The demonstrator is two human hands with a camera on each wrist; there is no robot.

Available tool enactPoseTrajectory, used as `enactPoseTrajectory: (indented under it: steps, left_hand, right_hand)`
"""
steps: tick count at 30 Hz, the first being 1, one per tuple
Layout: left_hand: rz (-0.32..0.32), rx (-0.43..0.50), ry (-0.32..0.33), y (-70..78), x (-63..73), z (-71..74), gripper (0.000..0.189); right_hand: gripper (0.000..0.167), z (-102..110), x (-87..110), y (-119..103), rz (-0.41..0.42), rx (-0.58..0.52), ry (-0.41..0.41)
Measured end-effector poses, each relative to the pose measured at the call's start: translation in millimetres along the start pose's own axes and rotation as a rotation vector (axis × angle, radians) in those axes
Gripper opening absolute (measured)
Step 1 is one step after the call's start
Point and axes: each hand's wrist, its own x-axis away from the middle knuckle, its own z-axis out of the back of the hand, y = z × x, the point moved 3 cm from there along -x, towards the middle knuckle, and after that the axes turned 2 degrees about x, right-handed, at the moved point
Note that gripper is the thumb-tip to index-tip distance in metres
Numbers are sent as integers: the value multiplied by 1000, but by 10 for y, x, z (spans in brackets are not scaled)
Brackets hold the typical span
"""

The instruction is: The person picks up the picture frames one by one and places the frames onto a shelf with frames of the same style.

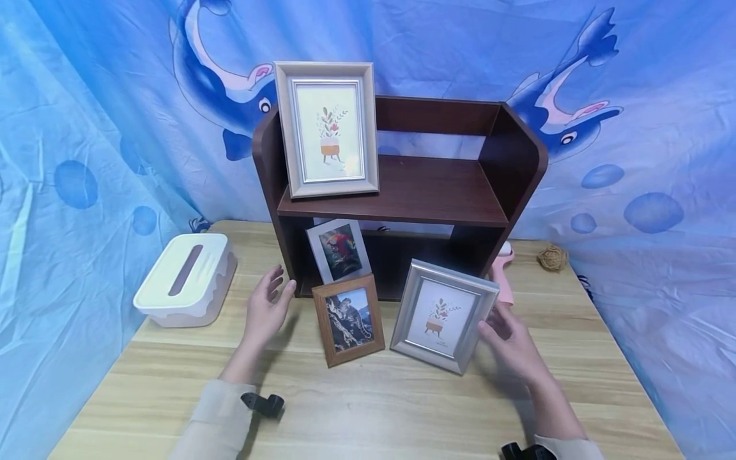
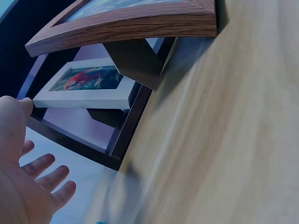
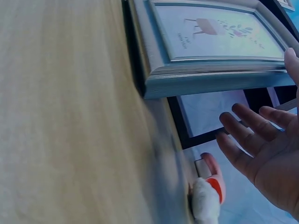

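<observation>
My left hand (image 1: 269,310) is held beside the lower left side of a dark brown two-tier shelf (image 1: 437,188), its fingers apart and holding nothing. In the left wrist view, a white photo frame (image 2: 84,102) with a parrot picture is near its thumb. In front of that leans a wooden photo frame (image 1: 349,319) showing a spotted cat, propped by a back stand. My right hand (image 1: 512,342) is at the right edge of a silver photo frame (image 1: 444,315), fingers loosely spread behind it; whether the thumb touches the frame I cannot tell.
A larger pale photo frame (image 1: 326,130) stands on the shelf's upper tier at left. A white tissue box (image 1: 184,278) sits on the table's left side. A pink-handled object (image 1: 503,278) lies behind my right hand, and a woven ball (image 1: 552,258) rests at the back right.
</observation>
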Motion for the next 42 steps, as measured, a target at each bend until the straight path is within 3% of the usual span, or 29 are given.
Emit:
enactPoseTrajectory:
  steps: [12, 20, 23, 27, 33, 42]
  left_hand:
    - [14, 91, 47, 203, -230, -83, 62]
    - [-73, 104, 138, 838, -252, -6, 50]
    - [-90, 83, 157, 948, -286, 20, 48]
    - [-109, 84, 161, 923, -379, 30, 49]
    - [-125, 115, 155, 670, -525, 26, 50]
    - [-115, 131, 206, 595, -559, 29, 37]
  right_hand:
    - [46, -129, 35, 39, 2, 28, -55]
    - [40, -141, 36, 49, -12, 8, -39]
    - [39, -135, 37, 75, -15, -20, -39]
    - [41, -129, 45, 94, -22, -68, -51]
    - [44, -126, 68, 88, -37, -85, -69]
    - [43, -128, 59, 47, -14, -150, -94]
